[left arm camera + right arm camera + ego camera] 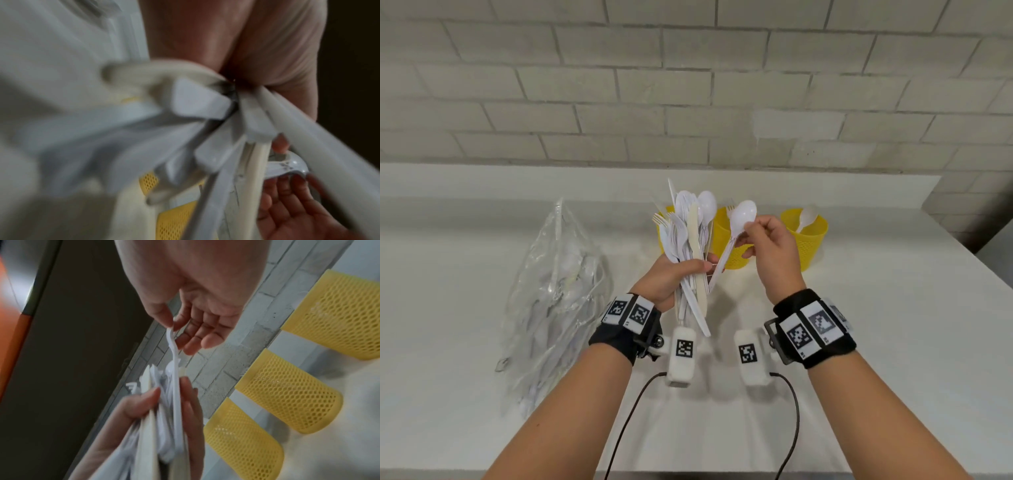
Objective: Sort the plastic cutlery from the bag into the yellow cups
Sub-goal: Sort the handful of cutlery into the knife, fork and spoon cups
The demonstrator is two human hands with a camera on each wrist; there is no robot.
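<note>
My left hand (671,274) grips a fanned bundle of white plastic cutlery (688,233), forks, spoons and a cream knife, held upright in front of the cups. My right hand (763,240) pinches one white spoon (739,219) near its bowl; the spoon's handle end still sits at the bundle by my left fingers. Three yellow mesh cups stand in a row behind: the left cup (664,226) is mostly hidden, the middle cup (726,236) shows a fork, the right cup (808,236) holds a spoon. In the right wrist view the spoon (174,369) runs from my right fingertips (170,324) down into the bundle (156,418).
A crumpled clear plastic bag (554,287) with more cutlery inside lies on the white counter (893,308) at the left. A grey brick wall (688,85) rises behind the cups. The counter's right edge drops off past the right cup.
</note>
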